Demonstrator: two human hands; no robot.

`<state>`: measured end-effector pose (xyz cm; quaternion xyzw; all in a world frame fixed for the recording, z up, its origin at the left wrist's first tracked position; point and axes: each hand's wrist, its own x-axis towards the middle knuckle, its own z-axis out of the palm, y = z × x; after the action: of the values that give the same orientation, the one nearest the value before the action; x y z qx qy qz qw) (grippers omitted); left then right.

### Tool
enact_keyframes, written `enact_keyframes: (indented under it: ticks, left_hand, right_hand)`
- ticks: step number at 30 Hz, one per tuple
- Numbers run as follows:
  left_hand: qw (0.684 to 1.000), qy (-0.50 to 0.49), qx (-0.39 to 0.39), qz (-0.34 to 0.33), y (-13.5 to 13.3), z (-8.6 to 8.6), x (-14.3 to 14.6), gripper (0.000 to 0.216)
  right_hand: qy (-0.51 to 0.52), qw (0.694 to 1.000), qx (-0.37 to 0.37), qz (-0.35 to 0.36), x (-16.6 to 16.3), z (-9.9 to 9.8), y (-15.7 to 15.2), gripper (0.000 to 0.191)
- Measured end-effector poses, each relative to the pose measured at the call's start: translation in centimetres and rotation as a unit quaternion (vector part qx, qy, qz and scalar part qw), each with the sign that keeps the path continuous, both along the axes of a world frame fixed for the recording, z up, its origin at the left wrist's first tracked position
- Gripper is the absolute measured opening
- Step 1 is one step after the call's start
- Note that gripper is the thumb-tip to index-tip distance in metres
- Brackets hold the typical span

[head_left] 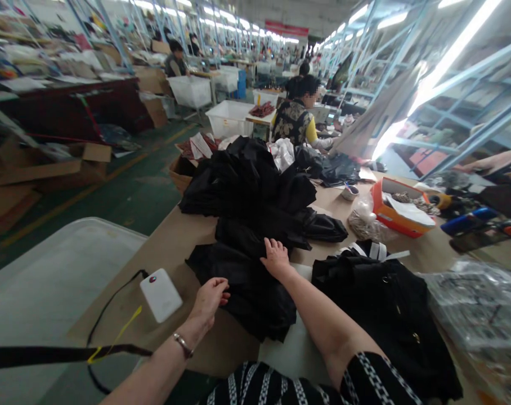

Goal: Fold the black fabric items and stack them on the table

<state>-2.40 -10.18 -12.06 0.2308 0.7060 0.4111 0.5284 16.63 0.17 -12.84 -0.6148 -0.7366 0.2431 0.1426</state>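
Loose black fabric [255, 301] lies on the tan table in front of me, below a tall heap of folded black pieces [247, 174]. My right hand [276, 260] rests on this fabric near the heap, palm down with its fingers stretched out. At the fabric's left edge, my left hand [212, 298] has thumb and fingers pinched together. What is between those fingertips, if anything, I cannot make out. Right of my right forearm lies a black garment or bag piece [377, 304] with small metal fittings and white straps.
A white device [161, 295] with a black cord lies at left. An orange box [401, 208] of small parts, a small cup [350, 193] and clear plastic packs [479, 320] are at right. Beyond the heap sits a person [295, 121]. A white bin [230, 118] stands on the floor.
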Motion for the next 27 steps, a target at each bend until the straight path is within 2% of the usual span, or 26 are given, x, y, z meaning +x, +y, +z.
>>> enact_keyframes:
  ticks: [4,7,10,14,17,20,22,24,27]
  left_hand:
    - [0.999,-0.032,0.007,-0.014,0.0,1.3,-0.4,0.022]
    - [0.998,-0.064,0.020,-0.007,0.7,2.4,-0.5,0.021]
    - [0.993,-0.114,0.037,-0.001,1.9,3.4,0.5,0.021]
    - [0.976,-0.211,0.055,-0.020,3.2,5.2,3.5,0.025]
    - [0.951,-0.292,0.072,-0.066,3.5,7.2,5.9,0.032]
    - [0.934,-0.332,0.079,-0.104,3.5,9.0,7.6,0.035]
    - [0.938,-0.323,0.075,-0.098,3.6,9.6,8.2,0.033]
    - [0.950,-0.295,0.061,-0.075,3.6,9.6,8.5,0.035]
    - [0.959,-0.275,0.025,-0.060,3.6,8.9,8.8,0.040]
  right_hand:
    - [0.056,0.997,-0.054,-0.031,0.8,-0.2,3.0,0.020]
    - [0.141,0.985,-0.063,-0.072,1.8,1.3,4.0,0.020]
    - [0.252,0.957,-0.059,-0.132,3.9,3.6,4.0,0.029]
    - [0.397,0.897,-0.071,-0.182,7.1,6.5,1.6,0.041]
    - [0.485,0.848,-0.102,-0.188,7.9,7.6,-1.6,0.044]
    - [0.547,0.802,-0.150,-0.184,7.5,7.5,-4.5,0.040]
    - [0.576,0.778,-0.173,-0.183,7.2,7.0,-6.0,0.035]
    - [0.595,0.763,-0.179,-0.181,7.1,6.4,-7.0,0.030]
    - [0.606,0.758,-0.173,-0.167,7.4,5.2,-8.2,0.027]
